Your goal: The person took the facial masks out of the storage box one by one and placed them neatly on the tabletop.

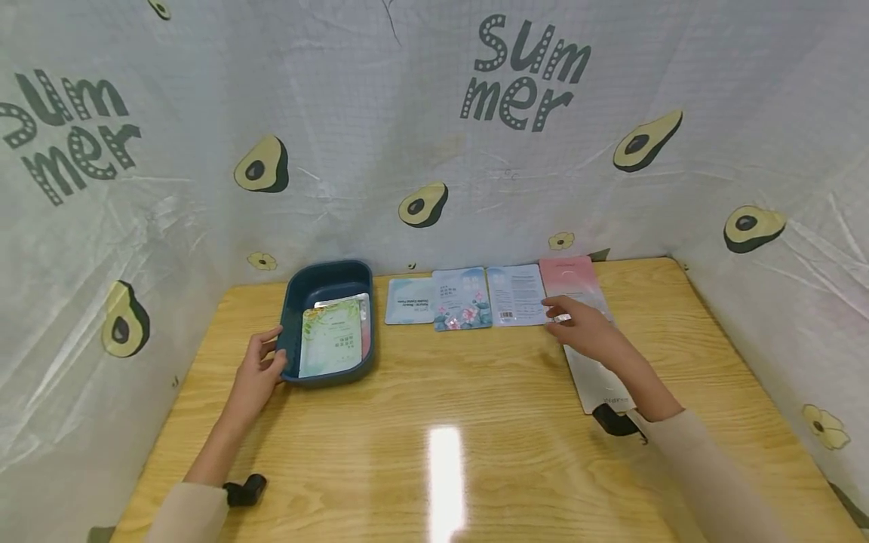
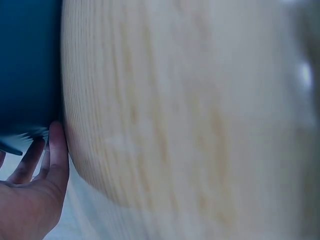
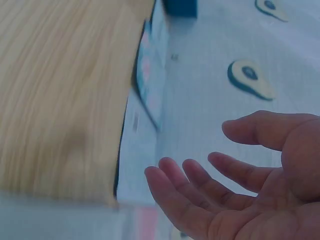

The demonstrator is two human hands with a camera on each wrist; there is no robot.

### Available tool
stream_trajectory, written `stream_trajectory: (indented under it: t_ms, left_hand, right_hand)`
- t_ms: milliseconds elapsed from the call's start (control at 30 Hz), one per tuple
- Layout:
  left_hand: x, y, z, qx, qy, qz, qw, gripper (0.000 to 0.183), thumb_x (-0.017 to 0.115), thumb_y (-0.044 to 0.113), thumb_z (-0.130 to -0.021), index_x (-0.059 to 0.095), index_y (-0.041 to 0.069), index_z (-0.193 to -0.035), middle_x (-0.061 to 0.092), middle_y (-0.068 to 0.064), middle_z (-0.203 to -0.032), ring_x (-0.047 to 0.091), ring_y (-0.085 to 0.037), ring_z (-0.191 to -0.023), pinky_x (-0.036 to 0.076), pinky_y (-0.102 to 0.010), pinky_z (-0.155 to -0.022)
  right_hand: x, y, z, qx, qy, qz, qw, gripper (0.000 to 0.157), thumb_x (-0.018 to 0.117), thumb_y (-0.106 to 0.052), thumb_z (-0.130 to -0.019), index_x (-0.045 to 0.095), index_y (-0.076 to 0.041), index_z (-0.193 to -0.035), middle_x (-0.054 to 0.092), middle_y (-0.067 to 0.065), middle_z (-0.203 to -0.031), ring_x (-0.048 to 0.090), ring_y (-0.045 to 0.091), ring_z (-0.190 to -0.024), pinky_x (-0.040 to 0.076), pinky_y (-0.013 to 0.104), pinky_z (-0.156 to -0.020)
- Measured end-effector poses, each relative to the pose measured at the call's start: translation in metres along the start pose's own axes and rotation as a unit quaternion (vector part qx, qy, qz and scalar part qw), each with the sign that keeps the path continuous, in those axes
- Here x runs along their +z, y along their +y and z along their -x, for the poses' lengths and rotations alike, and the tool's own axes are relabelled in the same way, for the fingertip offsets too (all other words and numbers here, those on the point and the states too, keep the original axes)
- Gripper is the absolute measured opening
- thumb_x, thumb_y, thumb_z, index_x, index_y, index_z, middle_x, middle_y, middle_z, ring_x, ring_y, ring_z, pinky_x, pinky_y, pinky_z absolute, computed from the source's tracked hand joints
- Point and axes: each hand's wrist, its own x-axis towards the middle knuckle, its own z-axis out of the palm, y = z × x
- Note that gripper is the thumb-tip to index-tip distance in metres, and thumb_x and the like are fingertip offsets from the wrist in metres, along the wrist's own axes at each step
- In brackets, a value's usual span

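At the left, my left hand (image 1: pixel 259 363) touches the left side of a dark blue bin (image 1: pixel 292 317), its fingertips at the rim and wall. In the left wrist view its fingers (image 2: pixel 57 145) lie against the blue wall. Inside the bin, a pale green face mask packet (image 1: pixel 331 338) lies over other packets. My right hand (image 1: pixel 585 326) is over a long pink and white packet (image 1: pixel 570 277), fingers spread with nothing between them. By its fingertips is a pale blue packet with printed text (image 1: pixel 516 294); left of that lies a blue flowered packet (image 1: pixel 462 299).
A small light blue packet (image 1: pixel 409 300) lies between the bin and the flowered packet, partly covered by it. The packets line the back edge of the wooden table (image 1: pixel 380 452). A white avocado-print sheet (image 1: pixel 339 211) hangs behind and at both sides.
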Motion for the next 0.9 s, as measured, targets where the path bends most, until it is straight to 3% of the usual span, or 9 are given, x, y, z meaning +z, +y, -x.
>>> stream_trajectory:
  t_ms: [233,533,900]
  left_hand:
    - [0.001,0.004,-0.002,0.005,-0.006,-0.003,1.0,0.056,0.043,0.021,-0.109,0.022,0.011,-0.161,0.03,-0.033,-0.157,0.041,-0.051,-0.136,0.048,-0.015,-0.078]
    - [0.0,0.006,0.003,-0.006,-0.001,-0.009,0.9999,0.056,0.043,0.023,-0.109,0.022,0.011,-0.16,0.033,-0.033,-0.155,0.043,-0.052,-0.134,0.047,-0.013,-0.076]
    - [0.001,0.005,0.002,-0.002,-0.005,-0.007,1.0,0.056,0.042,0.024,-0.109,0.022,0.011,-0.16,0.033,-0.033,-0.155,0.044,-0.051,-0.134,0.048,-0.014,-0.076]
  right_hand:
    - [0.038,-0.023,-0.019,-0.039,-0.02,-0.113,0.993,0.052,0.058,-0.016,-0.105,0.042,0.002,-0.15,0.049,0.03,-0.142,0.055,0.043,-0.126,0.055,0.047,-0.095]
    - [0.065,-0.053,-0.039,-0.067,-0.029,-0.188,0.979,0.048,0.057,-0.015,-0.105,0.044,-0.002,-0.15,0.05,0.027,-0.142,0.057,0.04,-0.124,0.054,0.046,-0.097]
    - [0.096,-0.087,-0.063,-0.159,-0.064,-0.303,0.938,0.045,0.058,-0.019,-0.105,0.049,-0.006,-0.148,0.051,0.014,-0.148,0.053,0.04,-0.131,0.051,0.045,-0.102]
